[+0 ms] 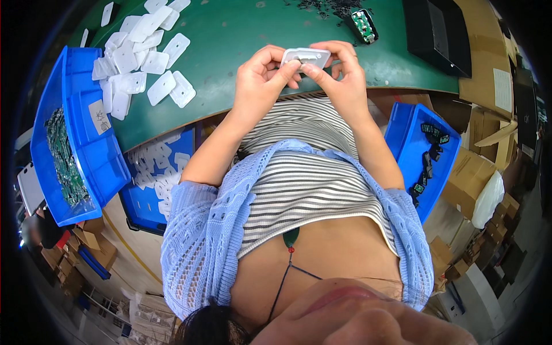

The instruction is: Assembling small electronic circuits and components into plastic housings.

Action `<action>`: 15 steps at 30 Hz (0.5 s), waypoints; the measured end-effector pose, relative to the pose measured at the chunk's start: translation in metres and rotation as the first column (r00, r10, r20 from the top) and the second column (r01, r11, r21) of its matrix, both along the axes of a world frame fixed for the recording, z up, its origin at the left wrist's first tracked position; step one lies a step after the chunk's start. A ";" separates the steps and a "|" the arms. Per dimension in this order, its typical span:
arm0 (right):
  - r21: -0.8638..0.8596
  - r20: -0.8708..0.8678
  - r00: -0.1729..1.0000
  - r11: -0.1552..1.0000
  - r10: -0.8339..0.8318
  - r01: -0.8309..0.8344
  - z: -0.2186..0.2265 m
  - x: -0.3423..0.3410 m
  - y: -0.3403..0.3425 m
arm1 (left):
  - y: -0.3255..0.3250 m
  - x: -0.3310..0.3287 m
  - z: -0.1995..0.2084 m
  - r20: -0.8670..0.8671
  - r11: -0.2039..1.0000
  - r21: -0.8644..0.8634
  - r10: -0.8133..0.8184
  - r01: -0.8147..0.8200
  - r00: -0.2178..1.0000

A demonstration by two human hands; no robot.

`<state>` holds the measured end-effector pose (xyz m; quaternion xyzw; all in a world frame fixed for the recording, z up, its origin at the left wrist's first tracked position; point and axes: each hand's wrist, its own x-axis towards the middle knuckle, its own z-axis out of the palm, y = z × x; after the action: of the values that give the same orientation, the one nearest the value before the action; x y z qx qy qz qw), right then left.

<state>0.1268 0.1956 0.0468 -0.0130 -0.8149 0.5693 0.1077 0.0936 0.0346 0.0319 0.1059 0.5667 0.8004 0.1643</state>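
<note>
A white plastic cover (315, 56) is held above the near edge of the green table, its rim and inner side showing. My left hand (260, 82) grips its left end, with the thumb at the near edge. At its right end my right hand (347, 79) is closed on it, the thumb close to the left one. Whether a smaller part is between the thumbs is hidden. Beyond my right hand lies a black housing with a green circuit board (364, 26) in it. To the left, a heap of white plastic covers (141, 52) spreads over the table.
Small black parts (330, 7) lie at the far side of the green table (241, 26). A black tray (434, 37) stands at its right end. A blue bin (86, 63) of circuit boards is at left; another blue bin (397, 129) holds black housings at right. White pieces fill a lower blue tray (141, 215).
</note>
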 end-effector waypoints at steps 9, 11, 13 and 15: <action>-0.508 0.237 0.946 0.859 0.220 -0.072 -0.004 -0.013 0.019 | -0.005 -0.005 0.000 0.083 0.986 -0.025 -0.162 0.164 0.983; -0.518 0.205 0.958 0.853 0.200 -0.068 -0.009 -0.016 0.017 | -0.003 -0.010 0.004 0.097 0.993 -0.007 -0.117 0.118 0.988; -0.561 0.220 0.953 0.826 0.210 -0.053 -0.017 -0.018 0.017 | -0.003 -0.015 0.011 0.124 0.999 -0.013 -0.040 0.042 0.991; -0.256 0.060 0.994 0.964 0.090 -0.072 -0.018 -0.026 0.025 | -0.011 -0.032 -0.001 0.098 0.991 -0.134 0.015 -0.001 0.995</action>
<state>0.1006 0.2209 0.0288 -0.0134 -0.7385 0.6720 0.0527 0.0614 0.0233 0.0312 0.0526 0.6106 0.7656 0.1957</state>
